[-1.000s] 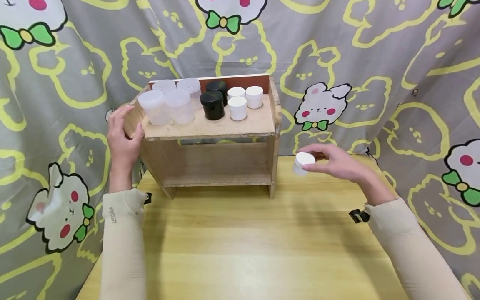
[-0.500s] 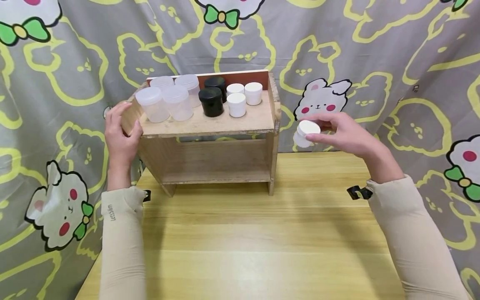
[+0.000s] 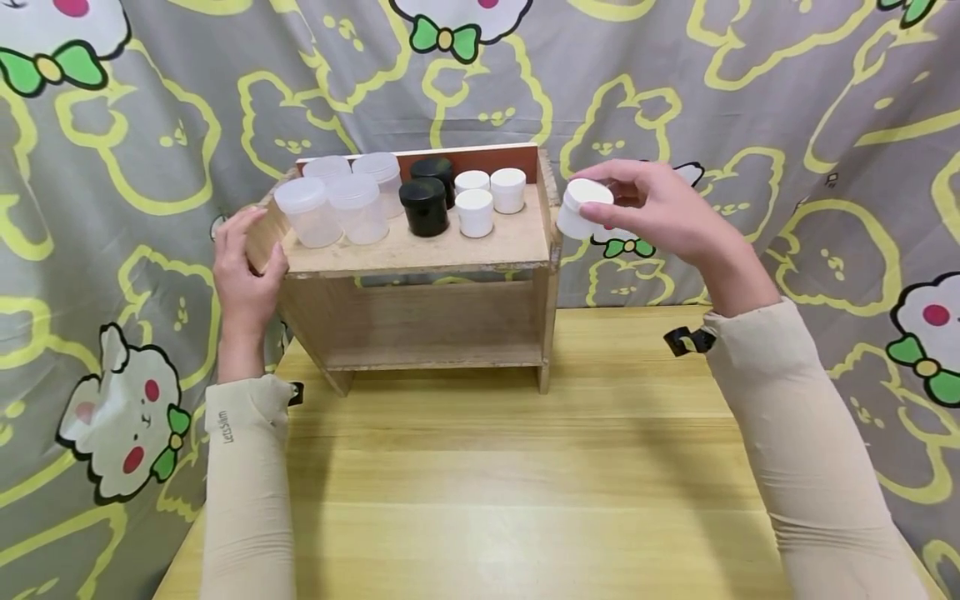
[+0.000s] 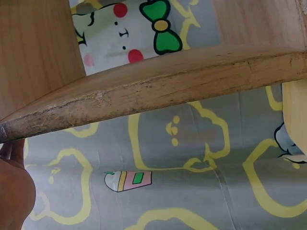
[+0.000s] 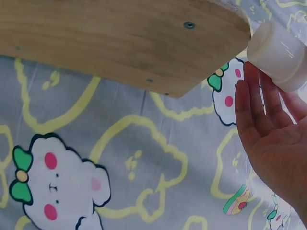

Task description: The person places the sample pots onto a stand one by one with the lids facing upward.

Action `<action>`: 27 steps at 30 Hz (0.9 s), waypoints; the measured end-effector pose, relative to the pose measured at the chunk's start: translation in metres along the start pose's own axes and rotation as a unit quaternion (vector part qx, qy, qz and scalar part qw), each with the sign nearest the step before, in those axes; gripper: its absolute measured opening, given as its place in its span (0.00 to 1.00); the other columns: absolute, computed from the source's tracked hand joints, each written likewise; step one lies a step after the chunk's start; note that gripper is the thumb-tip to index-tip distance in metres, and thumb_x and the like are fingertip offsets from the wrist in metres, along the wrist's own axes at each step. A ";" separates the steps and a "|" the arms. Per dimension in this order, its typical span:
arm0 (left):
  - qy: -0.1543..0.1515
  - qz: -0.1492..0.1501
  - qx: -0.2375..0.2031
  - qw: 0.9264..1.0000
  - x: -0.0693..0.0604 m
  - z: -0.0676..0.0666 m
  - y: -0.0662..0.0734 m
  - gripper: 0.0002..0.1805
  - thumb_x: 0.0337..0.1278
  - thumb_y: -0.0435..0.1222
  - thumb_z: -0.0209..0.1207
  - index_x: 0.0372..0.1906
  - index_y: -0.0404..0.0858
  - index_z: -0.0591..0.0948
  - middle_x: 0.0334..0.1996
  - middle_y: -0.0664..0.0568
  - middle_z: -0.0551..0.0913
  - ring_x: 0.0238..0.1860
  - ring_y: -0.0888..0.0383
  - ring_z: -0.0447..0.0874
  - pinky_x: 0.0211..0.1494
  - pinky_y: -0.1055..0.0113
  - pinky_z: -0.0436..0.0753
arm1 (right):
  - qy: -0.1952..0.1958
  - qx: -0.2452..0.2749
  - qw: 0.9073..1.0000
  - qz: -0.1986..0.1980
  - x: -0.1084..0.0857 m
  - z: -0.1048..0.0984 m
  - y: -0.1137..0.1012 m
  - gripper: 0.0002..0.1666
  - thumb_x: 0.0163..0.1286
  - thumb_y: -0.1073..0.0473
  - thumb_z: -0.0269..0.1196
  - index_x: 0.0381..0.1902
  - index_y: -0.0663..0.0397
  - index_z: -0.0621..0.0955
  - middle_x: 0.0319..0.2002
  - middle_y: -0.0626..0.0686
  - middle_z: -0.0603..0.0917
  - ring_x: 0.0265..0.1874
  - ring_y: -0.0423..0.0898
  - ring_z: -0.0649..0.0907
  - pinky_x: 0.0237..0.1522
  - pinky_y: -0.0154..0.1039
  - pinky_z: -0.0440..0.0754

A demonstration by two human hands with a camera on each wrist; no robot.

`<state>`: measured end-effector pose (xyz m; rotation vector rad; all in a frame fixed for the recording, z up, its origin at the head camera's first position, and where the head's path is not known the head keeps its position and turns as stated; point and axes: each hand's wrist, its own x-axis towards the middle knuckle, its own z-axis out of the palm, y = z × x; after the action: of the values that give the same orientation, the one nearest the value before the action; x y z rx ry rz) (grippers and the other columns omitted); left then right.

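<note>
A small wooden shelf (image 3: 517, 242) stands on the table, and my left hand (image 3: 247, 275) grips its upper left side panel, thumb at the front. In the left wrist view only part of that hand (image 4: 14, 191) shows, below a shelf board (image 4: 158, 91). My right hand (image 3: 663, 204) pinches a white lidded jar (image 3: 583, 208) in the air by the shelf's upper right corner. The right wrist view has this jar (image 5: 276, 55) near the panel's edge; whether they touch, I cannot tell. Several jars stand on the top board: white (image 3: 476, 213), black (image 3: 424, 206) and translucent (image 3: 358, 210).
The shelf's lower board (image 3: 435, 337) lies under the top one. A raised red-brown strip (image 3: 487, 162) backs the top. The wooden table (image 3: 480, 475) stretches out in front, and patterned grey curtains (image 3: 817, 50) hang behind and at both sides.
My right hand has lifted the white jar from low beside the shelf up to top-board height, then brought it left toward the right panel. The left hand has kept its grip in place.
</note>
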<state>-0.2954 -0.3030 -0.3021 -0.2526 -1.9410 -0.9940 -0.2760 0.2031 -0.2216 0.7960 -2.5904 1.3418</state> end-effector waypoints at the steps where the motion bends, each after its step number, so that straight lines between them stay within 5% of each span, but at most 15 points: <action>1: 0.000 -0.001 0.000 1.000 0.000 0.000 0.000 0.24 0.60 0.30 0.60 0.63 0.34 0.81 0.66 0.40 0.76 0.71 0.52 0.72 0.74 0.68 0.67 | 0.000 0.001 1.000 -0.002 0.003 0.001 -0.002 0.26 0.74 0.50 0.67 0.66 0.50 0.81 0.47 0.50 0.83 0.38 0.47 0.83 0.36 0.32 0.82; 11: 0.001 0.004 -0.009 1.000 -0.001 0.000 0.001 0.24 0.60 0.29 0.59 0.62 0.33 0.81 0.66 0.39 0.76 0.70 0.52 0.71 0.74 0.69 0.67 | 0.019 0.003 1.000 0.002 0.030 0.015 -0.017 0.27 0.72 0.44 0.68 0.65 0.41 0.82 0.47 0.48 0.85 0.44 0.46 0.83 0.28 0.36 0.77; 18: -0.002 0.000 -0.003 1.000 -0.002 -0.001 0.003 0.24 0.60 0.28 0.59 0.63 0.32 0.80 0.66 0.39 0.76 0.71 0.52 0.71 0.75 0.68 0.67 | 0.009 -0.006 1.000 0.003 0.047 0.028 -0.022 0.30 0.70 0.43 0.69 0.68 0.42 0.80 0.57 0.47 0.82 0.49 0.45 0.82 0.47 0.35 0.76; 27: -0.005 -0.001 0.009 1.000 0.003 0.000 -0.014 0.24 0.61 0.30 0.60 0.63 0.36 0.81 0.67 0.43 0.76 0.71 0.53 0.71 0.74 0.68 0.67 | 0.007 -0.025 1.000 0.002 0.063 0.043 -0.021 0.33 0.69 0.46 0.70 0.69 0.46 0.78 0.57 0.49 0.81 0.49 0.45 0.81 0.48 0.36 0.74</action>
<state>-0.3044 -0.3122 -0.3076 -0.2459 -1.9583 -0.9784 -0.3141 0.1347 -0.2113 0.7722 -2.6056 1.2730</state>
